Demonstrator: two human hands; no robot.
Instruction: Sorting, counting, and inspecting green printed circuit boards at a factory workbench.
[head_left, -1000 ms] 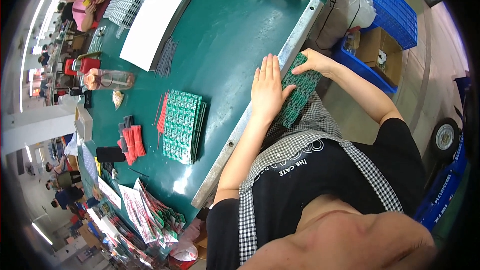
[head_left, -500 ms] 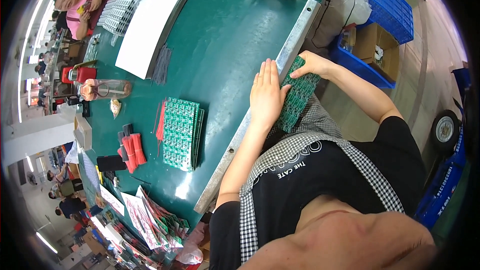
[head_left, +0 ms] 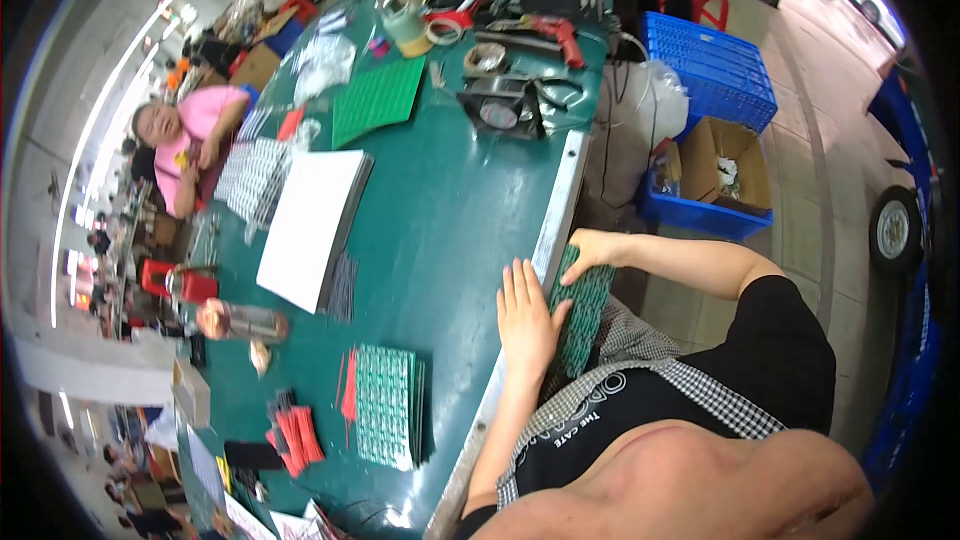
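Observation:
A green printed circuit board panel (head_left: 582,325) stands tilted over my lap, against the metal strip (head_left: 556,215) along the table edge. At its far end my right hand (head_left: 592,252) grips it, thumb on the near face and fingers partly hidden. My left hand (head_left: 526,325) lies flat on the table edge beside the panel, fingers stretched out and thumb at the panel's edge. To the left, a stack of green circuit board panels (head_left: 388,405) sits on the green table (head_left: 455,230), with red wires (head_left: 349,392) alongside.
Beyond lie a white stack of sheets (head_left: 315,230), dark wires (head_left: 342,285), a drink bottle (head_left: 245,321) and red wire bundles (head_left: 295,437). A fan (head_left: 500,108) and hot glue gun (head_left: 560,37) occupy the far end. Blue crates (head_left: 710,70) stand right; a person in pink (head_left: 205,130) sits opposite.
The view has tilted up, so everything sits lower and more of the table's far end shows. Both hands keep nearly the same places at the panel and edge.

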